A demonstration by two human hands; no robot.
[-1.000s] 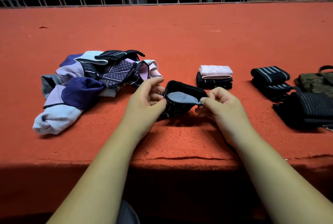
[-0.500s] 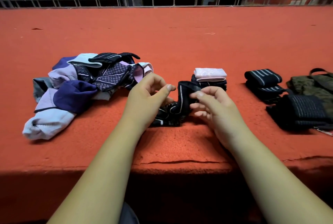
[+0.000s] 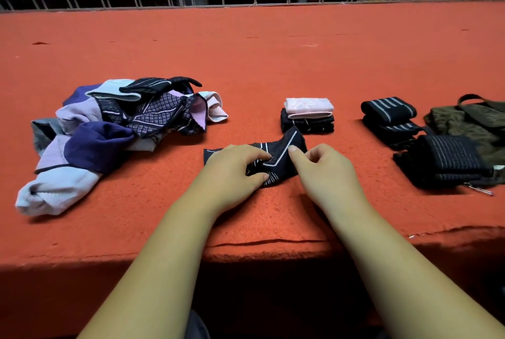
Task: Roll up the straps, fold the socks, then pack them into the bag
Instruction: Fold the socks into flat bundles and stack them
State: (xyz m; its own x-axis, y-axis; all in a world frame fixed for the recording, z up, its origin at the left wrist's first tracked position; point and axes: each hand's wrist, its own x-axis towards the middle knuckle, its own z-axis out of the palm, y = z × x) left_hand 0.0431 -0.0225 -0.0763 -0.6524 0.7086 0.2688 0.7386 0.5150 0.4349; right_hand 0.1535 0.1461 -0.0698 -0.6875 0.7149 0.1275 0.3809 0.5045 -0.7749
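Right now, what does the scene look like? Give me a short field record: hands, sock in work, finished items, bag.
left hand: grips black sock on red carpet
right hand: one fingertip on the sock's right edge; pinch unclear
folded stack: pink sock on a black one, behind the hands
rolled straps: three black striped rolls, right side
bag: olive, far right, partly cut off
sock pile: unfolded, left side

Warm overhead light, dark background, wide-angle edge distortion, sharp focus
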